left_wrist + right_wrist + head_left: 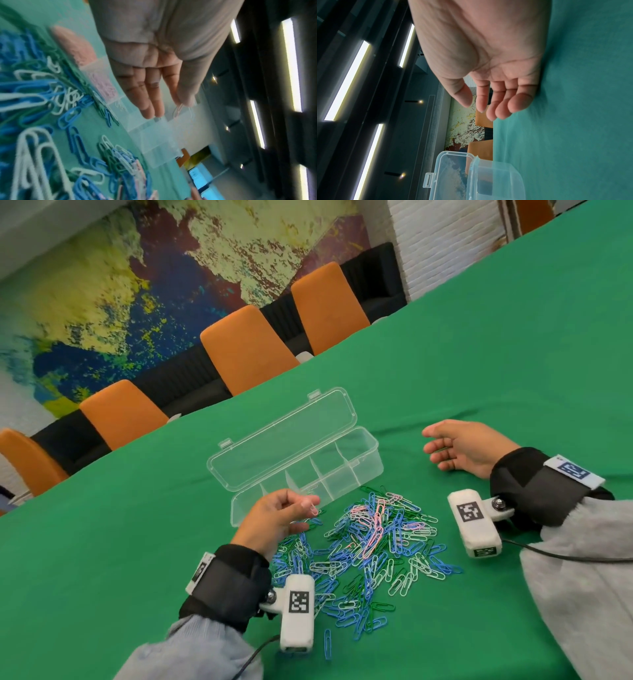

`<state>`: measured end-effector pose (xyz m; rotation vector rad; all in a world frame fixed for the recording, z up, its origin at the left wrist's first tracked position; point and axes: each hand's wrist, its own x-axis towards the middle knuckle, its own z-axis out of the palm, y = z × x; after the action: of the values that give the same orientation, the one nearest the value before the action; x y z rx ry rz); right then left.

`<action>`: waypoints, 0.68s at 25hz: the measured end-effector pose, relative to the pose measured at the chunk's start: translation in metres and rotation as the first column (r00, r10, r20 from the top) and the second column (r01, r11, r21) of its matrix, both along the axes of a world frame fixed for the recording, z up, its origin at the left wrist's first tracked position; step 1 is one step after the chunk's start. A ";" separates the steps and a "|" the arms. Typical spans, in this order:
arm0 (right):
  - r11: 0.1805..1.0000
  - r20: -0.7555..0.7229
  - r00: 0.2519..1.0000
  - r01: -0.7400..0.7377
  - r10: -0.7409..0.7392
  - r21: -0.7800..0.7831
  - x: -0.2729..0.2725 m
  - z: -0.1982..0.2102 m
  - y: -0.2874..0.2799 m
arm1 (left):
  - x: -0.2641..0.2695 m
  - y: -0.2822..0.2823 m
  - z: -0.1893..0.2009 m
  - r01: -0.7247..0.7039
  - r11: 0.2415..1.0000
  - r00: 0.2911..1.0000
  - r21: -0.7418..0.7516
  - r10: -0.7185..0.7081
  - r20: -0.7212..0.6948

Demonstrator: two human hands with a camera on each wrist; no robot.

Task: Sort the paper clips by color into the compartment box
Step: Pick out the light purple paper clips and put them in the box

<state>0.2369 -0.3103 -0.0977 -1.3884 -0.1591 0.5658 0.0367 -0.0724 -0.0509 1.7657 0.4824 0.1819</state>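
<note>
fingers [303,503]: left hand [274,518] pinches a pale paper clip [313,510], lower centre | right hand [469,448] slack, empty | clip light, springy, slippery: pinch its loop ends | compartment box [371,463] open

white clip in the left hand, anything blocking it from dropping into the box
Nothing visible blocks it. The left hand pinches the white clip right at the near wall of the compartment box, whose lid lies folded back on the far side, leaving the compartments open from above.
</note>
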 end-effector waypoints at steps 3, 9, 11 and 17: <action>1.000 0.010 1.000 -0.001 0.001 -0.008 -0.003 0.000 0.000 | -0.018 0.011 -0.006 -0.046 0.896 0.983 -0.441 0.118 0.139; 0.932 0.247 0.938 -0.154 0.242 -0.328 -0.028 0.025 0.028 | -0.025 0.037 -0.030 0.050 0.539 0.954 -0.841 0.224 0.200; 0.768 0.346 0.782 -0.249 0.519 -0.591 -0.044 0.039 0.052 | -0.025 0.033 -0.037 0.082 0.484 0.968 -0.871 0.169 0.184; 0.161 0.180 0.325 0.087 0.928 -0.983 -0.081 0.049 0.111 | -0.022 0.031 -0.046 0.047 0.440 0.983 -0.897 0.137 0.119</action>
<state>0.1559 -0.1993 -0.0491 -2.7905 -1.4762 0.4981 0.0142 -0.0413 -0.0973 0.6377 0.3788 0.0795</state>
